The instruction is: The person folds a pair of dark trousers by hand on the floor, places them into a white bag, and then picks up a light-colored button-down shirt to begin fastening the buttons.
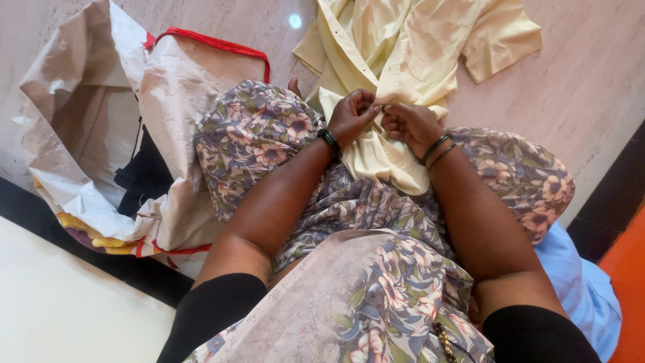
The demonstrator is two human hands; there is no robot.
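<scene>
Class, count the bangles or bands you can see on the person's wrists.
3: one dark band on the left wrist, and two thin dark bangles side by side on the right wrist. Others may be hidden beneath the wrists.

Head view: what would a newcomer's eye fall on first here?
First, the pale yellow shirt, spread on the stone floor at the top and drawn onto the flowered lap. At the centre, the left hand and the right hand pinch its fabric together, both closed on it. To the left lies a big open bag with red trim, dark cloth inside.
</scene>
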